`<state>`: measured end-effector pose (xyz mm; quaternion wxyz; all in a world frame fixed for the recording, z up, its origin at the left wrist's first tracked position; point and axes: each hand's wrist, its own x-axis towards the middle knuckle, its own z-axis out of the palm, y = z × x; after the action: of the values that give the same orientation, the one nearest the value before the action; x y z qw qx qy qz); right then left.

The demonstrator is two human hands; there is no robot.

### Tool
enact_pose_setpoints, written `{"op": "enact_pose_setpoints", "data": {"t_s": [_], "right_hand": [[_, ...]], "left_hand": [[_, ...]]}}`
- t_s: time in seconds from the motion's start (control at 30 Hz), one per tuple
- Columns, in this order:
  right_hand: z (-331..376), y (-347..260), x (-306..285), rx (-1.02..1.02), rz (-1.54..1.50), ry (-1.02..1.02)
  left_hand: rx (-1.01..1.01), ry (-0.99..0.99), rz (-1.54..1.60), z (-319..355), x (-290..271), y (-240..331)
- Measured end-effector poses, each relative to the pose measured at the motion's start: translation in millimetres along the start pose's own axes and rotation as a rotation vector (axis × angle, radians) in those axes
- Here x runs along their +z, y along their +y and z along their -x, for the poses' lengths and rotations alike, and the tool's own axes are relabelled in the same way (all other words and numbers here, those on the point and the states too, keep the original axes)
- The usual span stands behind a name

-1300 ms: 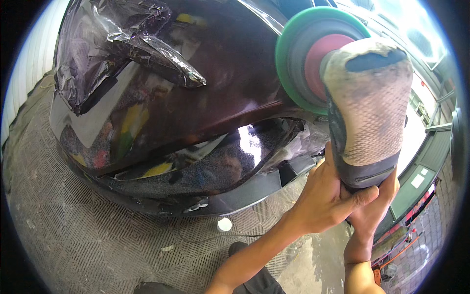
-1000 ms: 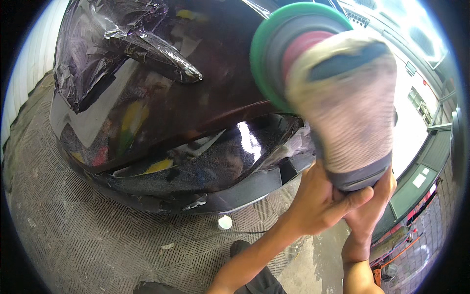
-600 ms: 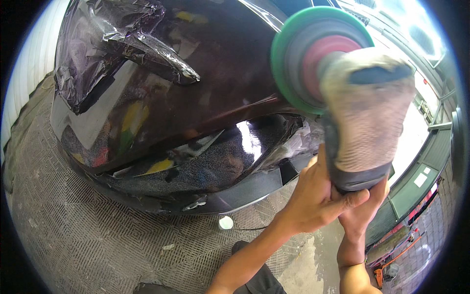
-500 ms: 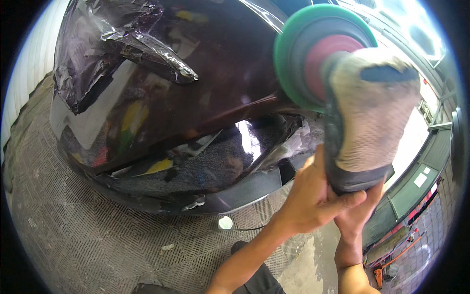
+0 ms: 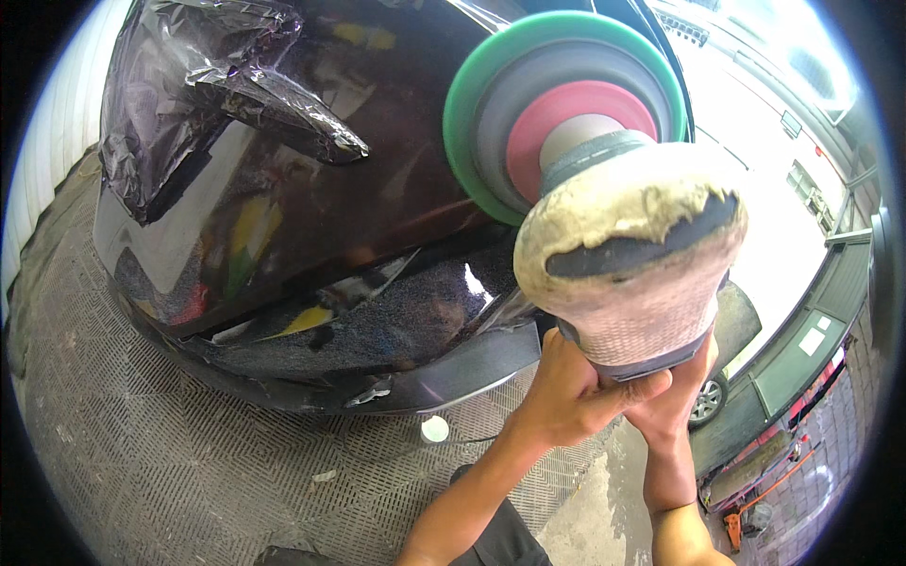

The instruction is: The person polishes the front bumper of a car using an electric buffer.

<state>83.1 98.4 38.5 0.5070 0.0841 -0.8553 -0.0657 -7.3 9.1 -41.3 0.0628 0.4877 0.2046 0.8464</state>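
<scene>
A rotary car polisher (image 5: 651, 302) with a worn, cream-coloured body is raised in front of me. My left hand (image 5: 566, 391) and my right hand (image 5: 672, 406) are both closed around its lower end; the tool's body hides some of the fingers. At its upper end sits a round polishing pad (image 5: 462, 104) with a green rim, grey layer and pink centre. The pad overlaps the dark, glossy car body (image 5: 396, 179) in view; whether it touches the paint I cannot tell.
Crumpled plastic film (image 5: 269, 94) covers part of the car. A small white round object (image 5: 434, 429) lies on the patterned floor mat (image 5: 217, 462). Farther right are a car wheel (image 5: 708, 401), a green panel (image 5: 797, 358) and an orange jack-like tool (image 5: 733, 531).
The polisher has swung left and tilted, so its pad now covers more of the car. Both hands have shifted slightly left with it, keeping their hold.
</scene>
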Motion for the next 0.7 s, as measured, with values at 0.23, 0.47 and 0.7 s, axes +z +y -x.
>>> {"op": "enact_pose_setpoints", "data": {"t_s": [0.23,0.47,0.7], "right_hand": [[31.1,10.8,6.7,0.161,-0.099,0.116],[24.1,22.8,11.3,0.038,-0.063,0.025],[70.1,96.1,9.7,0.21,-0.12,0.065]], "left_hand": [[0.023,-0.056,-0.277,-9.8,0.5,-0.8],[-0.007,-0.03,-0.114,-0.3,-3.4,-10.9],[0.09,-0.083,-0.39,-25.2,15.7,-43.5]]}}
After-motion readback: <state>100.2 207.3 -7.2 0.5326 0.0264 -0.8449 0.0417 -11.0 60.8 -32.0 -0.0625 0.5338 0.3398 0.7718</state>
